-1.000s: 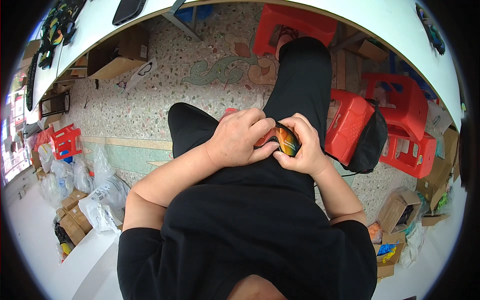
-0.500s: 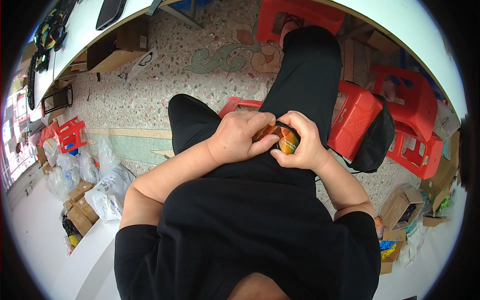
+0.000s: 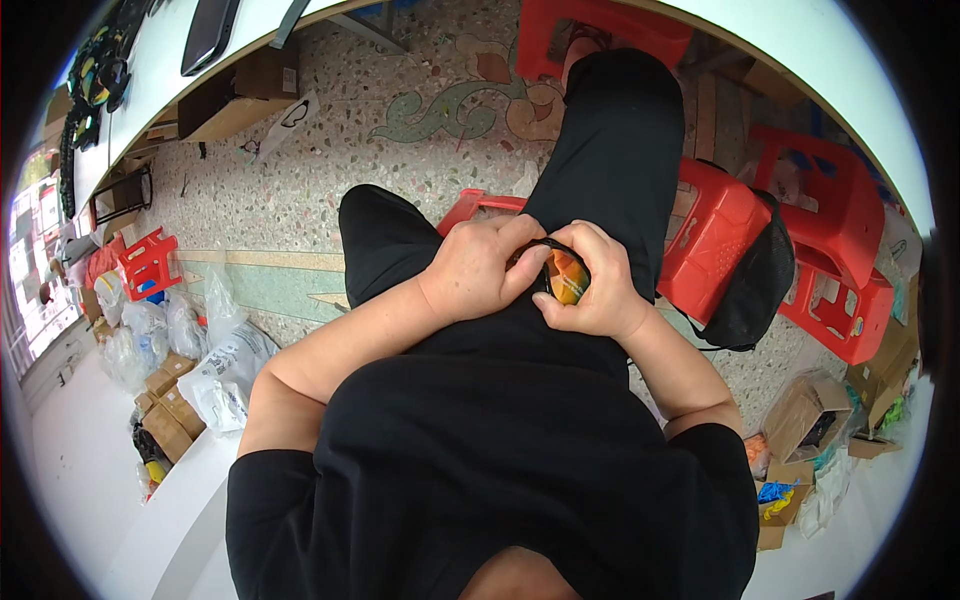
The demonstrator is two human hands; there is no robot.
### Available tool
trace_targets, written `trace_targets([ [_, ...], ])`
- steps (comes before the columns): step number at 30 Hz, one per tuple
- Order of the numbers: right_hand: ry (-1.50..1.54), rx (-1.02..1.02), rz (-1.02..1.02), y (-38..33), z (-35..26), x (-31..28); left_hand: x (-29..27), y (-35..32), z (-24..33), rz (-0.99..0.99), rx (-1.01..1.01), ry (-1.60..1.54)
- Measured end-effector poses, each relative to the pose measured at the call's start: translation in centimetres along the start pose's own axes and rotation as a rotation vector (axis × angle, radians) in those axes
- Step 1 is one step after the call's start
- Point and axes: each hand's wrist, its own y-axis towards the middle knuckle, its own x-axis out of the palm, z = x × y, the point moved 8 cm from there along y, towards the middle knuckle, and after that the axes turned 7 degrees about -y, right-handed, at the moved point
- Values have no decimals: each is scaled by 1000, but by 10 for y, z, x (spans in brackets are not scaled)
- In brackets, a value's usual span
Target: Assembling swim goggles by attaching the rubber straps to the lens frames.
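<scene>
Above my lap I hold what look like sunglasses (image 3: 568,278), with a thin black frame and a shiny orange-yellow lens. My left hand (image 3: 478,266) pinches the left end between thumb and fingers, covering much of that side. Curled around the other side, my right hand (image 3: 603,285) has its fingers over the top rim and its thumb at the lower edge. The visible lens shows between the two hands. What lies behind my left fingers is hidden.
A white table (image 3: 150,75) curves around the front, bearing a phone (image 3: 210,35) and dark eyewear-like items (image 3: 98,85) at the left. Red plastic stools (image 3: 715,235) stand at the right with a black bag (image 3: 752,285). Plastic bags (image 3: 225,375) and cardboard boxes (image 3: 172,415) lie left.
My left thumb has moved up and inward at the rim, and more of the left side of the sunglasses is covered. My right hand has shifted slightly left, still gripping.
</scene>
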Motion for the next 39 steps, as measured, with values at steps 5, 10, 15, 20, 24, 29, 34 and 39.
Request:
trace_targets([
  [5,-23,24,17,0,4,-4,6,9,-5,-31,-47,-48],
  [10,102,111,-38,-3,10,-8,-2,9,12,-60,26,68],
  [15,62,237,-137,-21,0,-18,-12,-15,20,-309,-2,-56],
  [20,248,232,-189,-43,-6,-7,-17,-35,12,-404,-92,-176],
  [24,460,349,-208,-54,-4,11,-17,-50,6,-382,-76,-201],
  [29,686,423,-89,-59,-9,22,-20,-63,11,-271,-2,-222],
  [34,720,478,35,-64,-9,29,-19,-66,12,-187,10,-281],
  [39,74,216,219,-48,-29,8,-22,-58,24,-2,91,-152],
])
